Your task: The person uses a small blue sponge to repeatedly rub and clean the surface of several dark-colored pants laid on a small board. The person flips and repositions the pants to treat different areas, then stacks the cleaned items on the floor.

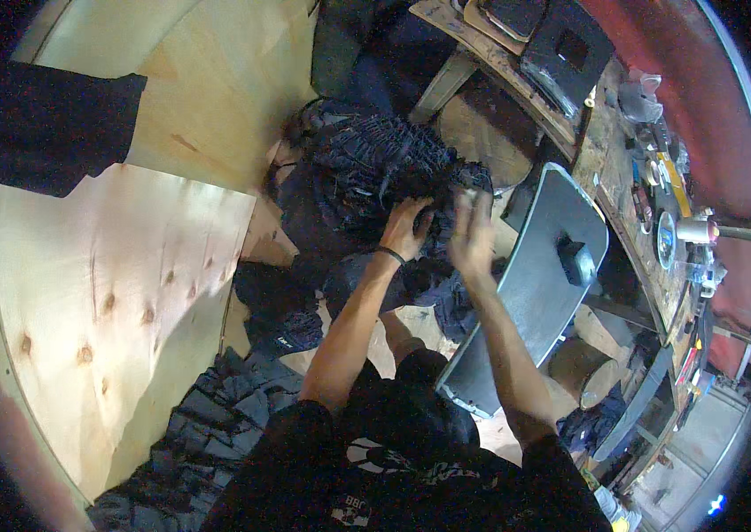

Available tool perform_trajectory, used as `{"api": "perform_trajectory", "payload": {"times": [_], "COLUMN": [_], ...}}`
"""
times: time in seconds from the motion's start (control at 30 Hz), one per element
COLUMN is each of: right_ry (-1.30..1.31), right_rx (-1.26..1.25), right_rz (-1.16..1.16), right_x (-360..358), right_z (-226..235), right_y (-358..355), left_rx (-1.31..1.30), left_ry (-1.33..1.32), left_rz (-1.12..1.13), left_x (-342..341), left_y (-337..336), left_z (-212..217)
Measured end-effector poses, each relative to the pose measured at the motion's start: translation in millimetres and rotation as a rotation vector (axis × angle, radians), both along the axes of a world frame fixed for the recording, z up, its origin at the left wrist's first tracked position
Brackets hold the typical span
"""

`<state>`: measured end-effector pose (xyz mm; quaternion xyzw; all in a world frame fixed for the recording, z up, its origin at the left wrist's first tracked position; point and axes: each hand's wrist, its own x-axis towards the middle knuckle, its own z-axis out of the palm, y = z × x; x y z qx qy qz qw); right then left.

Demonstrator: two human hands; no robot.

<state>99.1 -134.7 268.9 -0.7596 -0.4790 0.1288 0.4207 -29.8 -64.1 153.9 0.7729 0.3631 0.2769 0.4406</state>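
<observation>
A large heap of dark fabric pieces [366, 164], bunched and ruffled, lies ahead of me. My left hand [405, 230], with a thin dark band at the wrist, is at the near edge of the heap. Its fingers curl over a bit of dark cloth, their tips partly hidden in the folds. Just right of it, my right hand [473, 232] is raised beside the heap, smeared by motion. Its fingers look stretched out, and I see nothing held in them.
To my right leans a dark grey panel [526, 306] with a light rim and a black block [576, 259] on it. A cluttered wooden bench [610, 168] runs beyond. Plywood boards [118, 293] and a black cloth [52, 124] stand left. Folded dark pieces [216, 426] lie lower left.
</observation>
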Motion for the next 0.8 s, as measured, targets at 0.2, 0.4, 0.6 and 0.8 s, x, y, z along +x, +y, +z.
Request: {"api": "perform_trajectory", "payload": {"times": [0.2,0.4,0.6,0.8], "right_ry": [-0.419,-0.313,-0.257,-0.117], "right_rx": [-0.176,-0.328,-0.315,-0.374], "right_rz": [-0.006,-0.041,-0.107,-0.183], "right_x": [-6,49,62,81], "right_z": [-94,-124,-110,-105], "right_y": [71,108,126,116], "left_rx": [0.232,-0.714,-0.052,-0.793], "left_ry": [-0.08,-0.081,0.454,-0.343], "left_rz": [0.359,0.8,0.415,0.134], "left_x": [-79,-152,-63,-12], "left_y": [-28,-85,29,103], "left_z": [17,-58,-33,-33]}}
